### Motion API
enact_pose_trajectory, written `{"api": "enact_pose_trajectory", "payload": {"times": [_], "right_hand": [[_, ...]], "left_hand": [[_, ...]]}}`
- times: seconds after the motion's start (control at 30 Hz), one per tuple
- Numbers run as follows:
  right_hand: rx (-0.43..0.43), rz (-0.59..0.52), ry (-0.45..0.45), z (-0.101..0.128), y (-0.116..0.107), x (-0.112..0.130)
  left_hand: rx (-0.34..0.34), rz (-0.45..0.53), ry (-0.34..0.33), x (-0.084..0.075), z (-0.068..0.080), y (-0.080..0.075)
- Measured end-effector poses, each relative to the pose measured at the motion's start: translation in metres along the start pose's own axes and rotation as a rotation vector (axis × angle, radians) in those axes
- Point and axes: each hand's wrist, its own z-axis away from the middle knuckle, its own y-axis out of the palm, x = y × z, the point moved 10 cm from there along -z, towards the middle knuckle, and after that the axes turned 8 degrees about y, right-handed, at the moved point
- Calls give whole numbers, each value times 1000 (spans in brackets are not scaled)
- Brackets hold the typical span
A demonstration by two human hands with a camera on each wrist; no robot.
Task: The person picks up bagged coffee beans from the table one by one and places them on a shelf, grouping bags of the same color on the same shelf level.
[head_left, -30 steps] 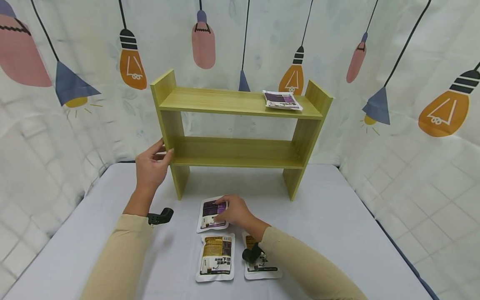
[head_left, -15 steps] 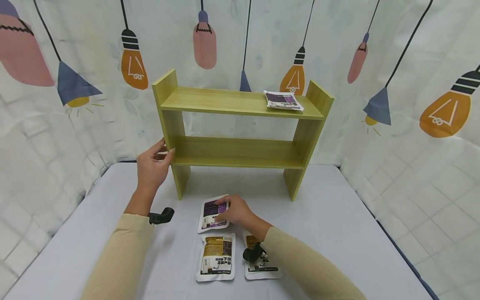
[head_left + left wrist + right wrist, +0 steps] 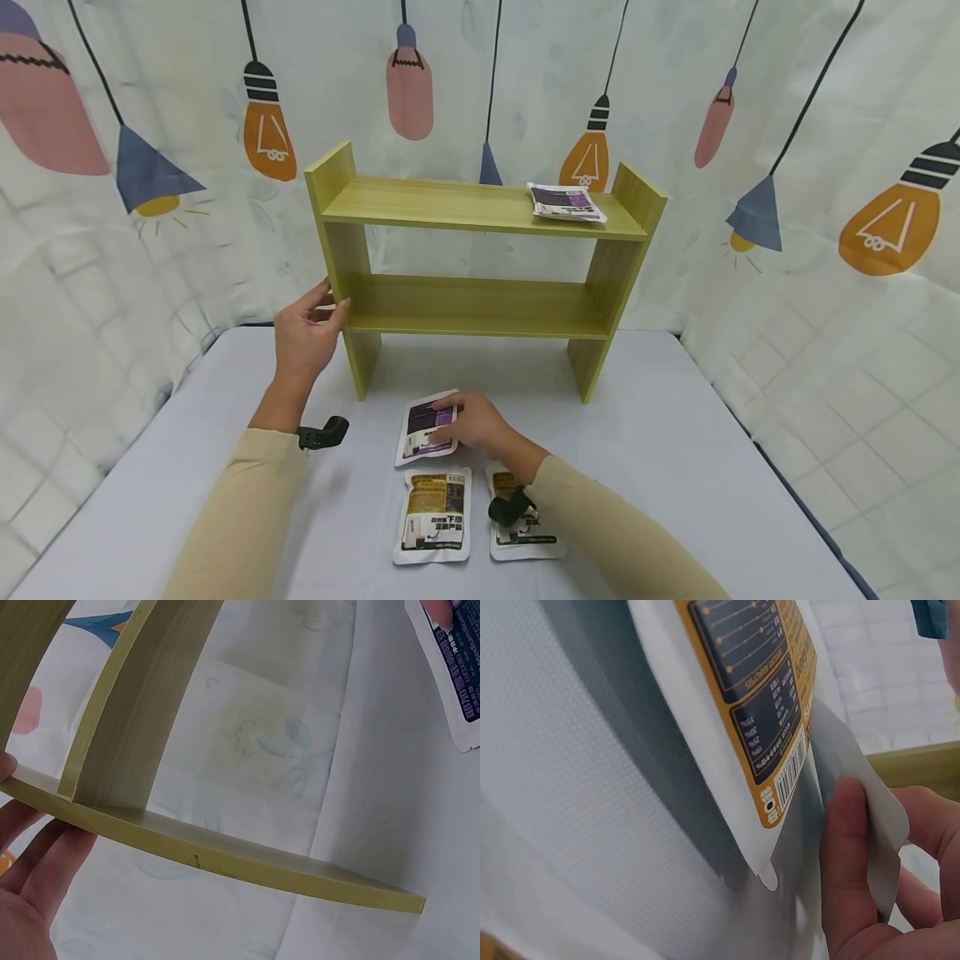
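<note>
A yellow-green wooden two-tier shelf (image 3: 465, 302) stands on the white table. My left hand (image 3: 303, 337) holds the edge of its left side panel; in the left wrist view the thumb lies on one side of the panel (image 3: 225, 864) and the fingers on the other. Below the shelf's left half, my right hand (image 3: 478, 427) pinches the right edge of a purple-and-white pouch (image 3: 418, 442). The right wrist view shows the thumb and fingers (image 3: 845, 840) gripping the pale edge of that pouch (image 3: 885, 821).
A brown-and-white pouch (image 3: 432, 517) lies nearer me. Beside it, partly under the right forearm, are more brown-and-white pouches (image 3: 525, 546), seemingly stacked. Several purple pouches (image 3: 567, 202) lie on the top board's right end. A patterned curtain (image 3: 480, 100) hangs behind the table (image 3: 637, 467).
</note>
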Motion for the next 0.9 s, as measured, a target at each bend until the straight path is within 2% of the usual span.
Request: {"api": "enact_pose_trajectory", "payload": {"times": [0.37, 0.67, 0.9], "right_hand": [[12, -19, 28, 2, -3, -3], [19, -108, 37, 7, -7, -3], [60, -202, -6, 13, -8, 2]], "left_hand": [[0, 4, -2, -1, 1, -2], [4, -9, -3, -1, 0, -1], [5, -18, -6, 1, 2, 0]]}}
